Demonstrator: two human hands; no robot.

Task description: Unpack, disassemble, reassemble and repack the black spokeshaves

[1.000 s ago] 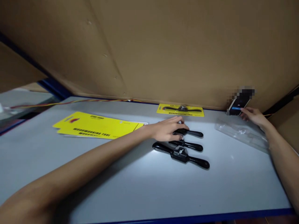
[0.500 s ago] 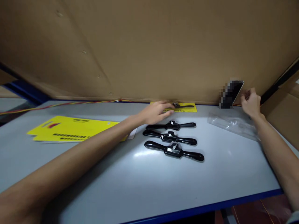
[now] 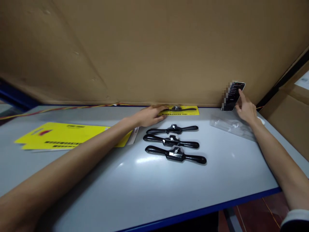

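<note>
At the table's [image 3: 154, 190] back edge, our left hand [image 3: 148, 116] lies flat, fingers loosely spread on the packaged tool card [image 3: 184, 111]. Our right hand [image 3: 246, 109] touches the propped phone [image 3: 233, 95] with one extended finger, near the back right corner.

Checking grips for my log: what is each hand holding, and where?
Nothing is gripped. Left hand rests on the yellow card's left end; right hand fingertip touches the phone.

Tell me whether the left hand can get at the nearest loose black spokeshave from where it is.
Probably yes. The left hand rests at the packaged tool's yellow card, and the nearest spokeshave lies uncovered on the table, with only two other spokeshaves between.
</note>
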